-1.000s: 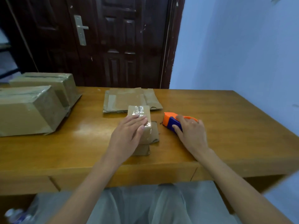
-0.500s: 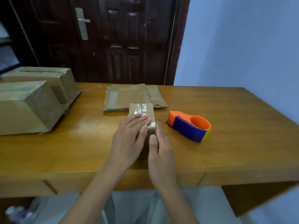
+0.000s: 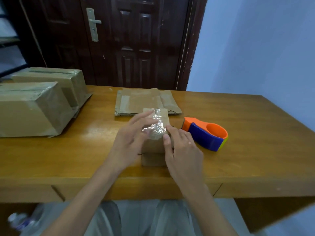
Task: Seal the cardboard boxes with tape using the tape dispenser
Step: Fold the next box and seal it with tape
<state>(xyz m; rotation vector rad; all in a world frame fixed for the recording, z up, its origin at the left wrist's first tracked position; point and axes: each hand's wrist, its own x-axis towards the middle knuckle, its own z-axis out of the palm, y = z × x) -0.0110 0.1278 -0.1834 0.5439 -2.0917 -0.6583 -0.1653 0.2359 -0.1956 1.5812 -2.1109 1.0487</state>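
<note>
While hands (image 3: 129,142) steady it, box (image 3: 156,132) points away.

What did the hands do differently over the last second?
The right hand let go of the tape dispenser and moved left to the small box, where it now touches the box's right side. The left hand stayed on the taped top. The dispenser, flat cardboard and big boxes stayed put.

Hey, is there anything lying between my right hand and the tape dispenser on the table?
Nothing visible. The right hand rests on the small box, and the tape dispenser sits just to its right on the table, with only bare wood between them.
</note>
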